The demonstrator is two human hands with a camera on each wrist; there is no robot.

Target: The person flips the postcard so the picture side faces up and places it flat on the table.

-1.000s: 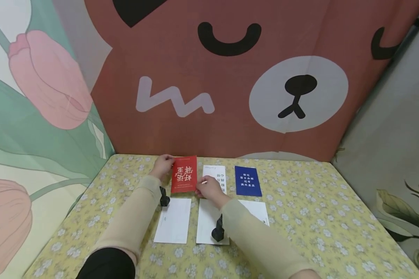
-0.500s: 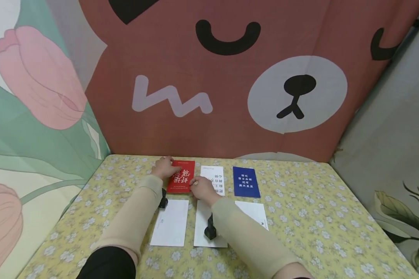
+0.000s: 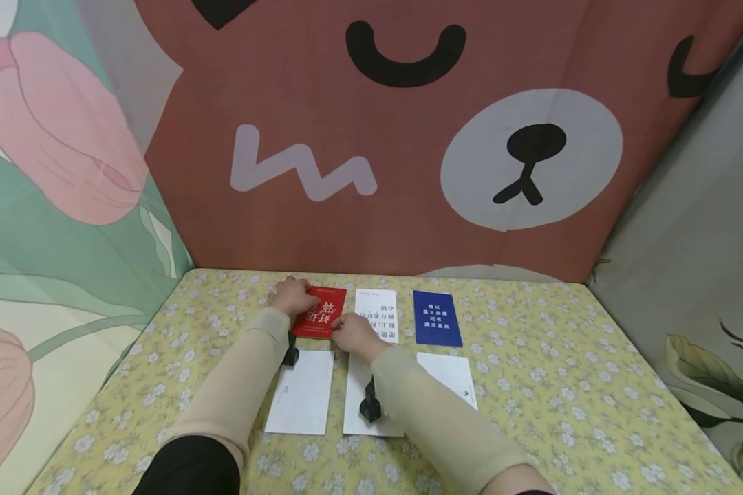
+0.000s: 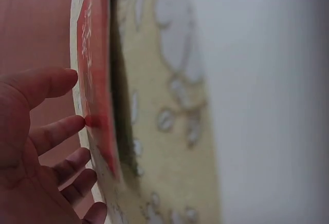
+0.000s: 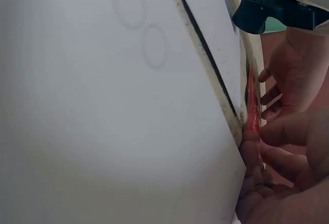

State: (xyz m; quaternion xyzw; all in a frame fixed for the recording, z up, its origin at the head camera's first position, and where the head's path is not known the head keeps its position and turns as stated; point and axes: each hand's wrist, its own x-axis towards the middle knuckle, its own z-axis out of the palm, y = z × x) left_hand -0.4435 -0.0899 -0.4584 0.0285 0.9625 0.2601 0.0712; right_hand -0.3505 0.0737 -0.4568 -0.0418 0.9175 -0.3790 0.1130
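A red card [image 3: 318, 320] with white lettering is at the left end of the far row, turned a little askew. My left hand [image 3: 289, 297] is at its far left side; in the left wrist view, the spread fingers [image 4: 56, 134] meet the card's surface with the index tip. At the card's near right corner is my right hand [image 3: 356, 335]. The right wrist view shows its thumb and forefinger pinching the red edge [image 5: 252, 106]. Beside it in the row lie a white lettered card [image 3: 376, 313] and a blue card [image 3: 438, 320].
Nearer me is a row of white cards: one at left [image 3: 300, 395], one in the middle [image 3: 356, 405] partly under my right forearm, one at right [image 3: 452, 375]. A flowered yellow cloth [image 3: 563, 385] covers the table. A bear-print backdrop [image 3: 316, 234] hangs behind its far edge.
The red card has come down toward the cloth and turned slightly. My left hand has gone from holding its edge to touching its face; my right hand has shifted left along with the corner.
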